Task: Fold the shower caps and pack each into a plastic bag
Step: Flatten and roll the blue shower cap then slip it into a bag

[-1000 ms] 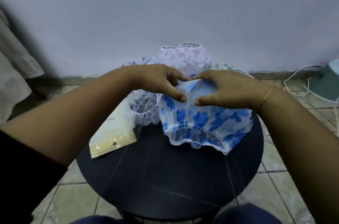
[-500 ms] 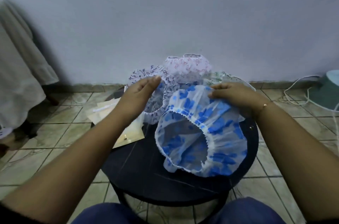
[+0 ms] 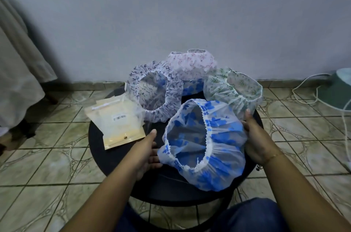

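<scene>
A blue-flowered shower cap [image 3: 224, 148] lies puffed open on the round black table [image 3: 106, 148], its elastic mouth facing me. My left hand [image 3: 150, 154] touches its left side with straight fingers. My right hand [image 3: 256, 140] cups its right side, fingers straight against the plastic. Behind it lie a dark-print cap [image 3: 153, 95], a pink-print cap [image 3: 191, 64] and a green-print cap [image 3: 233, 89]. A stack of yellowish plastic bags [image 3: 115, 119] lies on the table's left edge.
The table stands on a tiled floor [image 3: 47, 155] close to a pale wall. A light cloth [image 3: 17, 72] hangs at the left. White cables [image 3: 303, 87] and a teal object [image 3: 338, 89] lie at the right. My knees in blue trousers [image 3: 252, 212] are below.
Both hands let go of the bunched cap and slid down to its sides. The blue cap has spread open and now lies nearer me. The view pulled back.
</scene>
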{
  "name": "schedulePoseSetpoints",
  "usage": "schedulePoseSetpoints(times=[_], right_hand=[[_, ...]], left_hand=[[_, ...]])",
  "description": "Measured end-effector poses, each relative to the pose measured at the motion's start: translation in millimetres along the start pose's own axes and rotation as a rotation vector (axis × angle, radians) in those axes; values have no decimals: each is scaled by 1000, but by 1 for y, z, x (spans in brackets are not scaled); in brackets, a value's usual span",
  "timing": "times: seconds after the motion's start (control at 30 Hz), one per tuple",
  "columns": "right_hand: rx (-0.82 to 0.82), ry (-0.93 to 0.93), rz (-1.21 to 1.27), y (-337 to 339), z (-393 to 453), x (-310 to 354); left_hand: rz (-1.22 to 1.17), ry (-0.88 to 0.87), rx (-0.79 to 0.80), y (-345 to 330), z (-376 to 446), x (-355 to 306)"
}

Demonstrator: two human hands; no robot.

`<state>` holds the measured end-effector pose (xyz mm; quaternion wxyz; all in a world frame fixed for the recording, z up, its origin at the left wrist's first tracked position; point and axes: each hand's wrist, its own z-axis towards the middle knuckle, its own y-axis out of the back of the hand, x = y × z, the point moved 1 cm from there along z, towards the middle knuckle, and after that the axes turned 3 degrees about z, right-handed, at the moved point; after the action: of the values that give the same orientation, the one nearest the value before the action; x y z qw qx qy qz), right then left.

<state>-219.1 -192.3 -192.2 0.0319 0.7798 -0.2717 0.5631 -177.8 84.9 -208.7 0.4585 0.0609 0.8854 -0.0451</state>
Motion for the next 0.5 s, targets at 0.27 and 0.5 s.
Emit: schedulePoseSetpoints(times=[0.27,0.5], right_hand=[[137,49,11,6,-15,-17],[-29,27,-121,-2,-15,-14]], left_hand=[[147,69,110,1,17,-8],[11,-35,-28,4,11,-4]])
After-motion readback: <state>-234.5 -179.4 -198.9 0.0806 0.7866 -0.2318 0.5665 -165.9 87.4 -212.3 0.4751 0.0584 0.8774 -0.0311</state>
